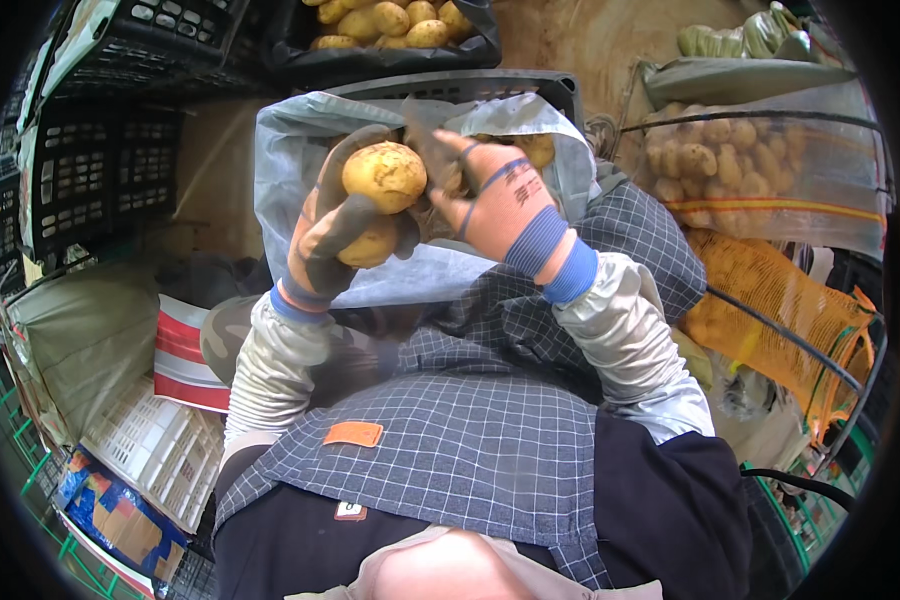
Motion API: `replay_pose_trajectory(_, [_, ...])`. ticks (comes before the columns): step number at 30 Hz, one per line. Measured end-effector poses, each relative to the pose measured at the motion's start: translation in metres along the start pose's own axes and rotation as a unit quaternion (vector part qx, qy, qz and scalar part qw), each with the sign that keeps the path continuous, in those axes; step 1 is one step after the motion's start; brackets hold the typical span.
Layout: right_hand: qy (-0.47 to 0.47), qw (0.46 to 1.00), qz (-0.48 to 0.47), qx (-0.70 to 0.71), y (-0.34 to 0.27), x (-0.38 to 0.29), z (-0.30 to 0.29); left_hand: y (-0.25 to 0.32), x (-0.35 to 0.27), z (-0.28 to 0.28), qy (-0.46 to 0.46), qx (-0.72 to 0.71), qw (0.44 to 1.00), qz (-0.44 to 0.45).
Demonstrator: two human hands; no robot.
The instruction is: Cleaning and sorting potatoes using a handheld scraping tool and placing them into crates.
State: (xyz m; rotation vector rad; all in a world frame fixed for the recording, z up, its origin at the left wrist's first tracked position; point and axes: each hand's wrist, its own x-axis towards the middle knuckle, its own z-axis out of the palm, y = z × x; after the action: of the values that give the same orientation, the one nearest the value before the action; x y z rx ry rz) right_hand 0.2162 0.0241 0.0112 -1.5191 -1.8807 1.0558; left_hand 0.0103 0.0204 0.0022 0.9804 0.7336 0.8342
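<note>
My left hand [322,225], in an orange work glove with dark palm and fingers, holds two potatoes. The upper potato [385,176] has brown marks on its skin; the lower potato [369,244] is partly covered by my fingers. Just to the right, my right hand [487,184] wears a matching glove. Its fingers are apart and blurred, and no potato shows in its grasp. Both hands are above a black plastic crate [566,88] lined with a whitish sheet [289,169]. More potatoes [534,148] lie inside the crate, partly behind my right hand.
A black-lined container of potatoes [391,19] stands beyond the crate. Black crates [105,176] are stacked at left, above a white plastic crate [157,442]. On the right are a clear bag of potatoes [727,157], an orange mesh bag [780,322] and a metal rod frame [787,334].
</note>
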Motion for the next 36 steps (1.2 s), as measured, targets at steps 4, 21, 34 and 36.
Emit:
replay_pose_trajectory(4, [0.043, 0.981, 0.067, 0.176, 0.015, 0.007, -0.010, 0.008, -0.003, 0.011, 0.020, -0.071, 0.997, 0.020])
replay_pose_trajectory(21, [0.059, 0.987, -0.060, 0.135, -0.001, -0.002, -0.007, 0.014, -0.009, 0.010, 0.097, 0.059, 0.993, -0.016])
replay_pose_trajectory(34, [-0.123, 0.978, 0.027, -0.164, -0.014, -0.001, -0.015, 0.008, 0.002, 0.005, 0.046, 0.153, 0.987, -0.022])
replay_pose_trajectory(36, [-0.153, 0.973, 0.067, -0.158, -0.016, 0.003, -0.020, 0.010, 0.000, 0.010, 0.048, 0.116, 0.992, -0.021])
